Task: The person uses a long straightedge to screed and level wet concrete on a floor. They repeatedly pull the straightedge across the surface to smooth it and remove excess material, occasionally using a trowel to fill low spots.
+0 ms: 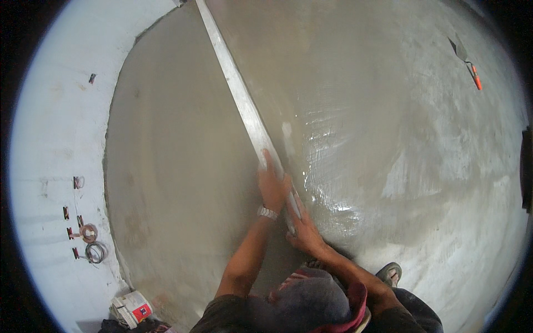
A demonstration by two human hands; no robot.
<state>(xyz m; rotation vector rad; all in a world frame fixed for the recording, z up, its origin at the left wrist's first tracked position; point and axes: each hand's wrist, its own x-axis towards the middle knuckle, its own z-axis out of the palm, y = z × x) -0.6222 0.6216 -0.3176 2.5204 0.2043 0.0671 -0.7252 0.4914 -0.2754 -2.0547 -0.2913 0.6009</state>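
Across grey floor (172, 139), pale bar (243, 94), long axis slanting forward-left from hands (272, 186).

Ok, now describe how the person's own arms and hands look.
The left hand and right hand are both ungloved. A silvery linked band circles the left wrist; whether it carries a watch face cannot be seen. No band shows on the right wrist. Dark sleeves leave the forearms bare.

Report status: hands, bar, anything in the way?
Left hand and right hand gripping long pale bar. It slants across grey floor. Trowel lying apart, far right.
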